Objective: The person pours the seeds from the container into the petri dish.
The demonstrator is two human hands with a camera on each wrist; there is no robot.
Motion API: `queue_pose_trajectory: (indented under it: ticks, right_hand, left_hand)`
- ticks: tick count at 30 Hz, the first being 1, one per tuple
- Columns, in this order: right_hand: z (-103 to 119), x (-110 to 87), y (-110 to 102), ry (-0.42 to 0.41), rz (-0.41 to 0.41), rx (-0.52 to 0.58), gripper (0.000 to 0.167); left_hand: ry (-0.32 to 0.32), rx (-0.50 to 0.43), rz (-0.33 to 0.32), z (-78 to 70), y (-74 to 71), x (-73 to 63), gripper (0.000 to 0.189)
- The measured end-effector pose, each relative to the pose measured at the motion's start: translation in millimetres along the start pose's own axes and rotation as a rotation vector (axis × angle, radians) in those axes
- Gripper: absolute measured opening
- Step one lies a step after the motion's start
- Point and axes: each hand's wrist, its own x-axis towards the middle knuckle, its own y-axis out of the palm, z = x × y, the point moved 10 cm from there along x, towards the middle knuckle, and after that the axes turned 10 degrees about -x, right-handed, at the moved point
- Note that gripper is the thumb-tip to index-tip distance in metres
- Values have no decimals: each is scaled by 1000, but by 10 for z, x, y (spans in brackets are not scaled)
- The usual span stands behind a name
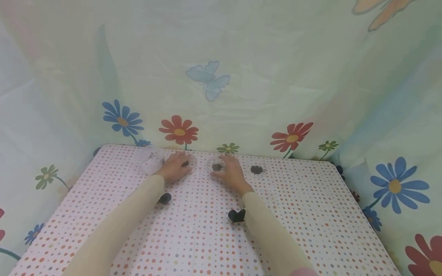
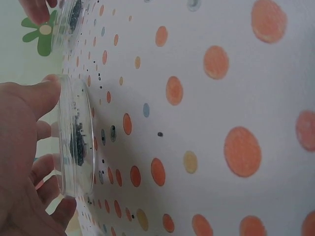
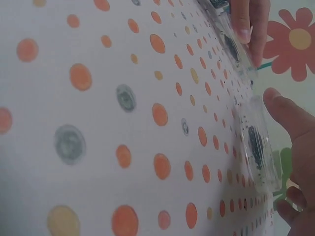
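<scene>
My left hand [image 1: 175, 167] spans a clear petri dish [image 2: 87, 147] near the table's back edge, thumb at one side of the rim and fingertips curled at the other. A small heap of black grains [image 2: 77, 142] lies in that dish. My right hand [image 1: 232, 172] is at a second petri dish [image 3: 266, 169], which also holds black grains [image 3: 255, 145]. Its thumb and fingers are spread apart around that dish, the thumb tip close to the rim.
A third dish of black grains [image 1: 257, 170] stands right of my right hand. Clear stacked plastic pieces [image 1: 152, 163] lie left of my left hand. Several stray black grains dot the spotted tablecloth [image 1: 193, 237]. A flowered curtain [image 1: 241, 107] hangs behind the table.
</scene>
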Motion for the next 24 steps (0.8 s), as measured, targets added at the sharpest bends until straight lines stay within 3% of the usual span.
queue_pose_trajectory:
  ticks: [5, 24]
  right_hand:
    - [-27, -42, -54, 6, -20, 22, 79]
    - [-171, -241, -236, 18, -23, 61, 80]
  left_hand:
    - [-28, 5, 7, 8, 17, -4, 61]
    - [-21, -14, 24, 18, 25, -4, 61]
